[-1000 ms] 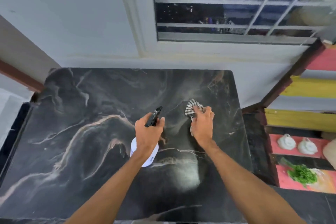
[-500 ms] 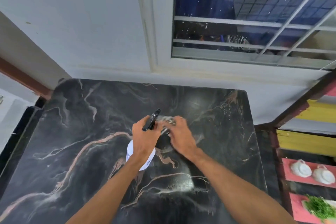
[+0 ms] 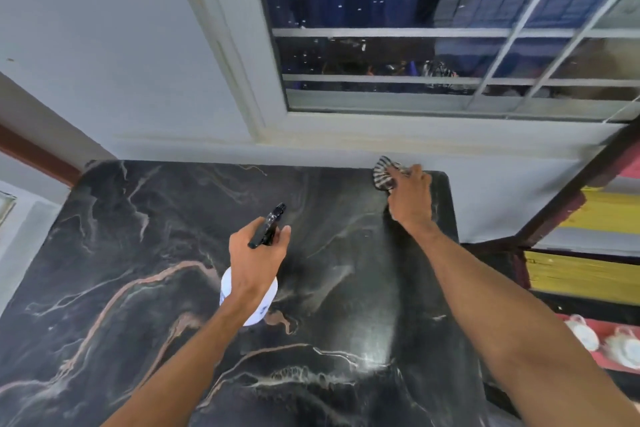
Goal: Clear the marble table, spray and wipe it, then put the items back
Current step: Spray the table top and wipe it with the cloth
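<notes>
At the far left, a white-painted wall point(image 3: 104, 45) is meeting a brown strip of trim point(image 3: 31, 152). The black marble tabletop with pink and white veins point(image 3: 138, 253) is butting against that wall along its far edge.

Left of centre, the left-hand grip point(image 3: 256, 267) is grasping the white plastic spray bottle point(image 3: 230, 288) — the fingers are curling round its neck. The bottle's black trigger head point(image 3: 272, 224) is pointing away from the person, toward the far right. The bottle is tilting forward over the tabletop; whether its base is touching the marble cannot be told.

Right of centre, a pale hazy streak point(image 3: 375, 319) is showing on the marble, lying between the near edge and the far right corner.

At that far right corner, the right-hand grip point(image 3: 412, 201) is clenching the black-and-white striped cloth point(image 3: 382, 175) and pressing it onto the tabletop — the bunched cloth is sticking out past the fingertips, just beside the wall.

Above the tabletop, a white-barred window point(image 3: 415, 33) is showing dark glass.

Further right, beside the tabletop, a shelf unit with yellow boards point(image 3: 581, 274) is standing. Two white cups point(image 3: 581, 336) are sitting on its red shelf point(image 3: 604, 324).
</notes>
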The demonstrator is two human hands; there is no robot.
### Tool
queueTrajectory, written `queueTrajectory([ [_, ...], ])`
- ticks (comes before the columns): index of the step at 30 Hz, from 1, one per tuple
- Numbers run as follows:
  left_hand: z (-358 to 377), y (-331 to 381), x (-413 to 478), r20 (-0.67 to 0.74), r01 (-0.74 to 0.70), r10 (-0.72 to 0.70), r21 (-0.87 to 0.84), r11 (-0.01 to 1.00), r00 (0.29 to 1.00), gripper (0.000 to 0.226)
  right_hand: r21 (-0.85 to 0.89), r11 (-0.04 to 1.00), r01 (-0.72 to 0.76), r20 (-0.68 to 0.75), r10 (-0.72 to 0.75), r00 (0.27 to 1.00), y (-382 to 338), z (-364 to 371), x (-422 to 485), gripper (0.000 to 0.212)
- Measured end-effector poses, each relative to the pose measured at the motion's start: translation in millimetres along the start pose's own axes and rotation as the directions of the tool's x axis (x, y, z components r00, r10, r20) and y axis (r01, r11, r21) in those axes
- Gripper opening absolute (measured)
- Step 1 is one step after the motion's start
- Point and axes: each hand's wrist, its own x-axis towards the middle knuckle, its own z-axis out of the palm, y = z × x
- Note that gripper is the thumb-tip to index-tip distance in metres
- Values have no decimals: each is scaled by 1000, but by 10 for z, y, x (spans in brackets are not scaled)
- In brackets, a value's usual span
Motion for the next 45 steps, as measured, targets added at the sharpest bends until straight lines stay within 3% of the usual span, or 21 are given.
queueTrajectory([
  [7,440,192,-378,53,-44,42,32,999,998,49,42,999,30,62,-33,998,800,-275,-271,55],
  [15,326,285,-852,-10,9,-9,14,1000,1000,50,65,994,84,86,-89,992,931,-266,-1110,58],
  [23,-287,-63,-889,-48,113,-116,-64,992,992,37,152,966,-211,41,207,978,213,-49,-1461,41],
  [31,-1312,-494,-375,-93,123,-134,-119,985,987,33,170,975,-144,51,137,989,-1427,480,-806,43],
  [34,-1696,-671,-232,-84,133,-146,-145,980,986,33,128,989,-70,76,61,995,-2076,676,-666,43],
  [36,-1977,-803,-201,-115,127,-145,-149,981,983,36,80,995,63,121,-73,990,-2574,830,-805,47],
  [40,-2383,-1004,-225,-134,127,-151,-172,977,979,36,87,923,375,214,-385,898,-3226,1075,-1584,53],
  [45,-2641,-1124,-341,-169,115,-147,-187,976,975,30,152,840,521,287,-542,790,-3432,1200,-2443,61],
])
